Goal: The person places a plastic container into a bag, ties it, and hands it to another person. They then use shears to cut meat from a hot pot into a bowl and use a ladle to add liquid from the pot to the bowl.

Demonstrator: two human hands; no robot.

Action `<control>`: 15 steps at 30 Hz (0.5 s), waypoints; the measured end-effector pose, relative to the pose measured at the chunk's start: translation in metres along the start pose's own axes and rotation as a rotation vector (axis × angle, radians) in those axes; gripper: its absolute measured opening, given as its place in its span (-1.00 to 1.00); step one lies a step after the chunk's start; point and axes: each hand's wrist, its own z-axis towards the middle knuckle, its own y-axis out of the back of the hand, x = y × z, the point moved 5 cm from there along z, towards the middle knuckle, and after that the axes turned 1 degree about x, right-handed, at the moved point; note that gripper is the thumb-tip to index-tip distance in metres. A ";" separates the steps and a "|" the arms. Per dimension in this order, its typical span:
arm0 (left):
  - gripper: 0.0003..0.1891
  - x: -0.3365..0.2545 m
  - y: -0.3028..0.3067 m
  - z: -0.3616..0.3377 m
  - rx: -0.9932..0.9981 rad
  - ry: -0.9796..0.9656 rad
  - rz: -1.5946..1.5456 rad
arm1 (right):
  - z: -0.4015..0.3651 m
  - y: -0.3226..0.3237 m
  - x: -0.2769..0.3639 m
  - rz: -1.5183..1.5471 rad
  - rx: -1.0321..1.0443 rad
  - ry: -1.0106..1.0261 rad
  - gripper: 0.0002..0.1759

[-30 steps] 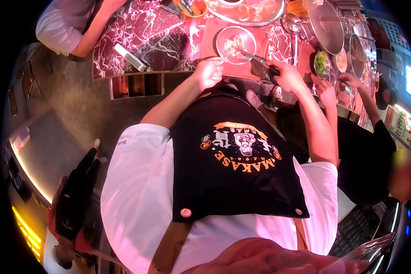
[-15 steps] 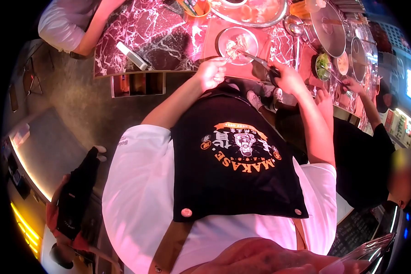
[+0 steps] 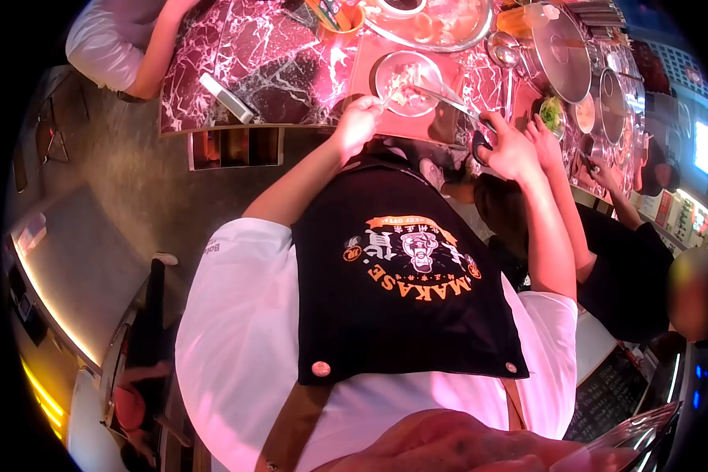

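Note:
A white bowl (image 3: 382, 72) with pale food pieces (image 3: 407, 88) in it stands near the table's front edge. My left hand (image 3: 359, 123) is closed beside the bowl's near left rim, pinching a thin, light stick-like thing that reaches over the food; I cannot tell its kind. To the right of the bowl, my right hand (image 3: 511, 149) grips scissors (image 3: 454, 100) by their black handles. The blades point left over the bowl's right side, their tips at the food.
A large round tray (image 3: 448, 47) lies behind the bowl. On the right are a ladle (image 3: 505, 53), a big metal pan (image 3: 562, 55) and a bowl of greens (image 3: 551, 116), with a co-worker's hand (image 3: 544, 138) close by. A white device (image 3: 226, 99) lies left. Another person's arm (image 3: 156, 59) rests top left.
My right hand has moved a little right and toward me with the scissors, whose blades look further apart. The co-worker's hand has moved up toward the greens. My left hand has barely shifted.

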 end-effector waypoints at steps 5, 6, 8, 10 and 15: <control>-0.87 0.010 -0.005 0.004 -0.045 -0.151 0.278 | 0.016 -0.036 0.016 0.113 -0.157 0.020 -0.28; -0.86 0.008 -0.007 0.002 -0.048 -0.212 0.317 | 0.019 -0.042 0.022 0.120 -0.149 0.028 -0.28; -0.82 0.006 -0.007 -0.002 -0.055 -0.232 0.415 | 0.020 -0.052 0.030 0.075 -0.157 0.009 -0.27; -0.81 0.011 -0.003 0.001 -0.068 -0.280 0.461 | 0.018 -0.050 0.036 0.040 -0.167 0.004 -0.26; -0.78 0.011 -0.002 0.003 -0.074 -0.296 0.518 | 0.020 -0.051 0.031 0.023 -0.144 -0.016 -0.25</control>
